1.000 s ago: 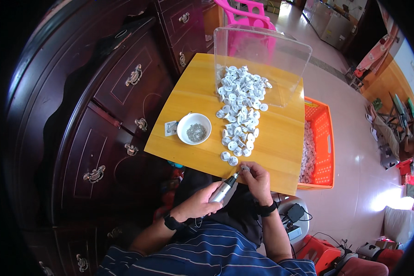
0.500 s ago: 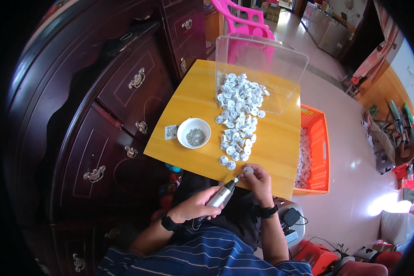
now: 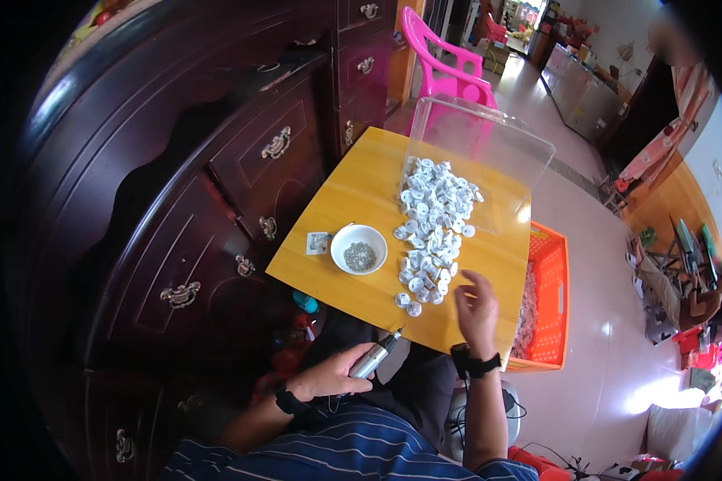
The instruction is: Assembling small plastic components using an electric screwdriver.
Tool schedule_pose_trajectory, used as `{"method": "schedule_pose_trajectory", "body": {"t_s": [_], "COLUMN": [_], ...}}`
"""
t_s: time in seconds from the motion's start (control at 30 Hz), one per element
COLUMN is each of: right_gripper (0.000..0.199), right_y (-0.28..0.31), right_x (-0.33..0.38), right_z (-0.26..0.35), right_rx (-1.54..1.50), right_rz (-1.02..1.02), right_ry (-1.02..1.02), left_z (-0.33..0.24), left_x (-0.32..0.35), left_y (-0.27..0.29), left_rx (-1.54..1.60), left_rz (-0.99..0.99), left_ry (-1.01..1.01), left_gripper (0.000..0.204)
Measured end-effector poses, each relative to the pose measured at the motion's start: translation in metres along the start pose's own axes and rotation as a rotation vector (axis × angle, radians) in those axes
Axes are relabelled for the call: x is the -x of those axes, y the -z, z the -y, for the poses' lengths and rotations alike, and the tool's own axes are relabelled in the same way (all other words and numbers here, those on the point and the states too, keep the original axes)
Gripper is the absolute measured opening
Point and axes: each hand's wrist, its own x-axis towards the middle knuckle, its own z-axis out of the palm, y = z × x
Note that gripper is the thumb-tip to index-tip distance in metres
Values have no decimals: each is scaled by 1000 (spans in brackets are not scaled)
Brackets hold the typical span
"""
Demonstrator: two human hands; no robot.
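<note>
My left hand (image 3: 338, 372) is wrapped round a silver and black electric screwdriver (image 3: 371, 359), its thin bit pointing up over the near edge of the table. My right hand (image 3: 476, 311) hovers over the table's right side, fingers apart and slightly curled, with nothing visible in it. To its left lies a long heap of small round white plastic parts (image 3: 441, 202), with two white parts (image 3: 407, 304) at its near end. Left of the heap, a white bowl (image 3: 340, 250) holds many small metal pieces, probably screws.
A clear plastic tub (image 3: 505, 152) lies tipped on the far side of the yellow table (image 3: 329, 210), behind the heap. An orange crate (image 3: 550, 305) of whitish pieces stands right of the table. Dark wooden drawers (image 3: 241, 184) close in the left. A pink chair (image 3: 449, 80) is beyond.
My right hand has moved up and right, away from the screwdriver tip, and has let go of the white part it held. The screwdriver stays in my left hand. The view has shifted.
</note>
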Motion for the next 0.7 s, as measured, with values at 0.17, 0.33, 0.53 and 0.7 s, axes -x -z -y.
{"method": "schedule_pose_trajectory", "body": {"t_s": [0.17, 0.33, 0.53, 0.7], "right_gripper": [25, 24, 27, 25], "right_y": [-79, -156, -196, -202], "right_x": [-25, -56, -71, -68], "right_z": [48, 67, 55, 54], "right_rx": [100, 575, 734, 770], "right_rz": [389, 540, 611, 611], "right_ry": [212, 351, 382, 365], "left_z": [8, 15, 26, 23], "left_x": [7, 14, 21, 19], "left_y": [5, 2, 0, 5], "left_rx": [-43, 29, 29, 22], "left_rz": [-23, 0, 14, 2], "left_ry": [-37, 34, 8, 19], "left_gripper": [83, 84, 80, 81]}}
